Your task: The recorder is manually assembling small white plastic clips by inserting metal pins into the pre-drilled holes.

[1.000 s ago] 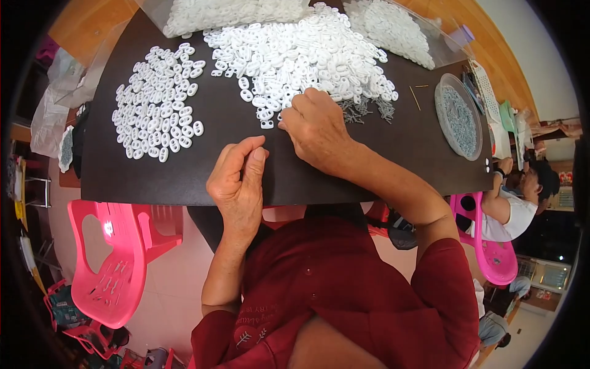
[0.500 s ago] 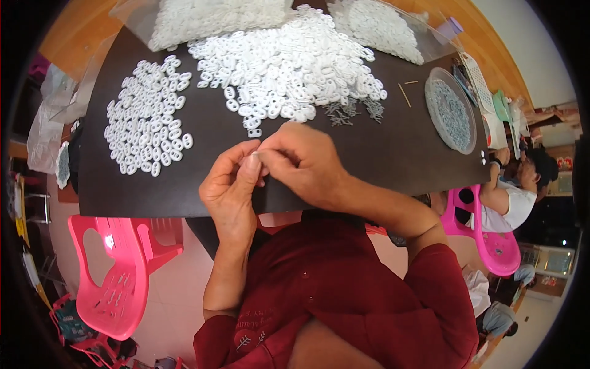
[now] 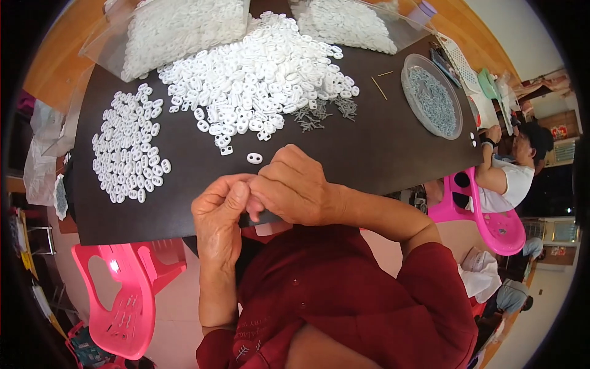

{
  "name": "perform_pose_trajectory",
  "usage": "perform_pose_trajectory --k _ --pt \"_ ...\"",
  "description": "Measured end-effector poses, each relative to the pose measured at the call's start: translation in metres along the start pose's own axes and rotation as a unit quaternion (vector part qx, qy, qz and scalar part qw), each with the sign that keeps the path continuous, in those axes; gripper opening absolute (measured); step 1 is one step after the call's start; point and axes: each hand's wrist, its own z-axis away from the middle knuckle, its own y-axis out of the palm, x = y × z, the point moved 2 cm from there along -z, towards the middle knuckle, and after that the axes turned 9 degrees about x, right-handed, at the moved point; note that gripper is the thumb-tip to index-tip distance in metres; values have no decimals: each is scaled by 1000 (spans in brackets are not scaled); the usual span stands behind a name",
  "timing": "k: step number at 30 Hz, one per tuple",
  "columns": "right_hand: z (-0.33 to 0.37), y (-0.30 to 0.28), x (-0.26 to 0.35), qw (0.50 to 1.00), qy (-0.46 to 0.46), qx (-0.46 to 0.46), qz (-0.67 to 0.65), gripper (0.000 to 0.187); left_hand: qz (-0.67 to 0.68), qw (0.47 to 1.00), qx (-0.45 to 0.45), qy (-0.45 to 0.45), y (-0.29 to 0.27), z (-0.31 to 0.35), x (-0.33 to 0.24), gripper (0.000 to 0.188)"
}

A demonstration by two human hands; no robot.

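My left hand and my right hand meet at the near edge of the dark table. The left thumb presses toward its fingers, and the right fingers curl against them. Whatever they pinch is hidden. Just beyond my hands lies a single white oval piece with two holes. Farther off spreads a large pile of white plastic pieces, with small grey screws at its right edge. A second group of white oval pieces lies to the left.
Two clear bags of white pieces stand at the back. A round clear tub of grey screws sits at right, near two thin sticks. Pink chairs flank the table; another person sits at right.
A white oval piece now lies on the table before my hands. The whole view has shifted, and the white bit at my fingertips no longer shows. My right fingers have curled more.
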Motion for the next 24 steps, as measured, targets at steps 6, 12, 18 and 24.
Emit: perform_pose_trajectory --k 6,12,18,24 --pt "2 -5 -4 1000 -10 26 8 30 15 999 40 5 2 -2 7 24" --pt "-1 -5 -4 999 38 26 7 28 -33 999 5 30 -1 0 3 19" --pt "5 -16 -21 987 152 51 27 20 4 1000 -16 16 -3 -1 0 14" --pt "11 -23 -32 971 209 95 68 18 -35 996 -37 79 -4 -2 -5 15"
